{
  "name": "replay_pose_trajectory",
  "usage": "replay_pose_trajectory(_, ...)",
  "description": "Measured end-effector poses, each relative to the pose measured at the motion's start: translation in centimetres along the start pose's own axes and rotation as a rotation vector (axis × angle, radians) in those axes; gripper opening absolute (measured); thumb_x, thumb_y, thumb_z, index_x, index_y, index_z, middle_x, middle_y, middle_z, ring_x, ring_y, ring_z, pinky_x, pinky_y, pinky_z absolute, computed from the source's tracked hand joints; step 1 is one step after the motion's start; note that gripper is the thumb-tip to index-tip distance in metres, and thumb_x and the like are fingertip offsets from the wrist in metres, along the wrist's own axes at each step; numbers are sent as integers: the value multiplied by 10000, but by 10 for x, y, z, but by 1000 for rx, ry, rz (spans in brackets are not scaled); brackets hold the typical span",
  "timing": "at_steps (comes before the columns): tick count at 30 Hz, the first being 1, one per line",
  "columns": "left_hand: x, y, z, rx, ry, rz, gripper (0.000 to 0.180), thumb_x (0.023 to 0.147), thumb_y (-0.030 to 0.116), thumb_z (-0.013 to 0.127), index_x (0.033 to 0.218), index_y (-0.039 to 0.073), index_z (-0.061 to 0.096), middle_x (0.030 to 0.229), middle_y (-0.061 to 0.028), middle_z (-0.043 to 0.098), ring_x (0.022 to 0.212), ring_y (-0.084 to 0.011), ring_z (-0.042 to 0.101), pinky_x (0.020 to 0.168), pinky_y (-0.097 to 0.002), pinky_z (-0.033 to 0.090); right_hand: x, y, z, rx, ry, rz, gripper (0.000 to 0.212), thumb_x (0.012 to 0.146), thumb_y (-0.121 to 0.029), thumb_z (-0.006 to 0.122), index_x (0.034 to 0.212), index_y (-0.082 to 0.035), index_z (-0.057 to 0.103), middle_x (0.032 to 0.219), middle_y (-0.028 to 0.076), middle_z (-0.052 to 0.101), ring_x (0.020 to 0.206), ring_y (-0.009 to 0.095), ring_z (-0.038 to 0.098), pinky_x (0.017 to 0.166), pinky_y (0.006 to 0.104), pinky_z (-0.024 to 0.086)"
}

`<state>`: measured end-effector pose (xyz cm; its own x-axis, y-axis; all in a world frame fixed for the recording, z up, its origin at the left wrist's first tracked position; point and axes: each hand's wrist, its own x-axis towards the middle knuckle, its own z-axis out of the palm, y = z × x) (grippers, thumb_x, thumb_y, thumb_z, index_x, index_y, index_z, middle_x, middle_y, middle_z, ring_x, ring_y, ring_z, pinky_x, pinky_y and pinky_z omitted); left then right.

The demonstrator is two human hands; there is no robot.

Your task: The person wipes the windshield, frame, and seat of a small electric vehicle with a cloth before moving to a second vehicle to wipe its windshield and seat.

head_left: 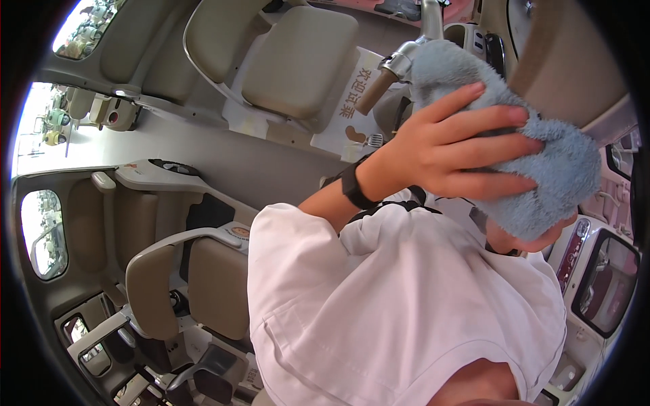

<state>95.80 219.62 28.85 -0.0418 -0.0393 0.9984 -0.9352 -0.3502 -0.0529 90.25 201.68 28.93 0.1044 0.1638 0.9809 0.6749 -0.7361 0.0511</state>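
A fluffy light-blue microfibre cloth (562,159) is bunched up at the upper right, in front of my chest. My left hand (450,145) lies across it, fingers spread and curved over its pile; a black band circles that wrist. Below the cloth's lower edge, my right hand (525,238) grips it from beneath, its fingers largely covered by the fabric. Just left of the cloth is a silver handlebar (403,62) with a brown grip (376,93), its remainder hidden behind the cloth.
A beige padded seat (298,61) stands inside the small vehicle at the top. Another beige seat (218,287) sits in a vehicle at the lower left. A grey floor strip (223,157) runs between them. A pale vehicle with a dark window (604,287) is at the right.
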Motion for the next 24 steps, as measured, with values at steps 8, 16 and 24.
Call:
replay_pose_trajectory(8, -43, -3, -34, -205, 42, -249, 355, 741, 191, 719, 1092, 170, 671, 1161, -137, 641, 997, -333, 654, 756, -384, 561, -15, -55, 8, -109, -220, 21, 622, 853, -224, 730, 1346, 16, 435, 1287, 259, 484, 1136, 430, 524, 948, 520, 436)
replay_pose_trajectory(16, -128, -11, -116, 20, 4, -573, 463, 665, 187, 739, 1118, 111, 679, 1143, -157, 632, 944, -323, 660, 735, -376, 542, -42, -102, 94, 285, -588, 435, 565, 683, -53, 722, 1214, 53, 563, 1275, 242, 494, 1132, 364, 521, 980, 446, 415)
replay_pose_trajectory(24, -187, -40, -186, 151, -152, -863, 592, 577, 107, 723, 1166, 116, 662, 1216, -142, 601, 1025, -335, 624, 816, -402, 523, -81, -136, 189, 435, -714, 663, 511, 737, -30, 683, 1229, 44, 568, 1263, 199, 537, 1152, 333, 532, 985, 408, 421)
